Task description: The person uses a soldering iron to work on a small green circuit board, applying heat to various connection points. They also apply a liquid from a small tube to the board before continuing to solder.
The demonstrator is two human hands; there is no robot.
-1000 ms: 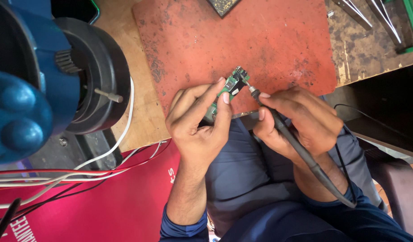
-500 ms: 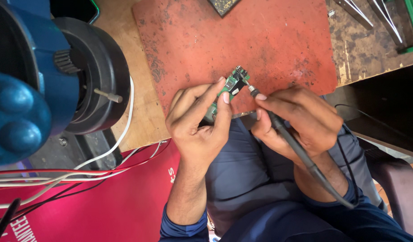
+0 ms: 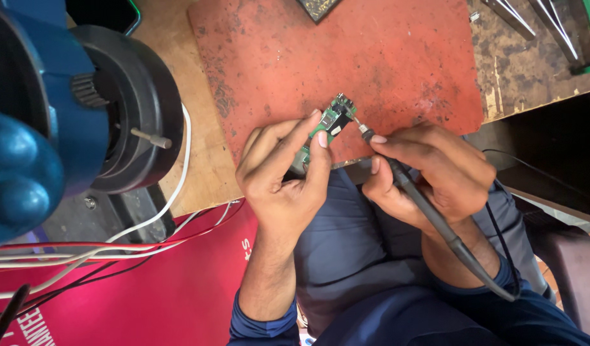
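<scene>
Both forearms come up from the bottom, blue sleeves pushed back. Left hand [image 3: 285, 176] is curled palm-up, fingers pinched tight. Right hand [image 3: 429, 173] is closed in a pen-style grip, knuckles up, hands nearly touching.

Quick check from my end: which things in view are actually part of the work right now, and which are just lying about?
In use:
small green circuit board, pinched in the left hand
soldering iron, held like a pen in the right hand, tip at the board's edge
red work mat beneath

Lying about:
blue and black machine
white and red wires
metal tools at the top right
</scene>
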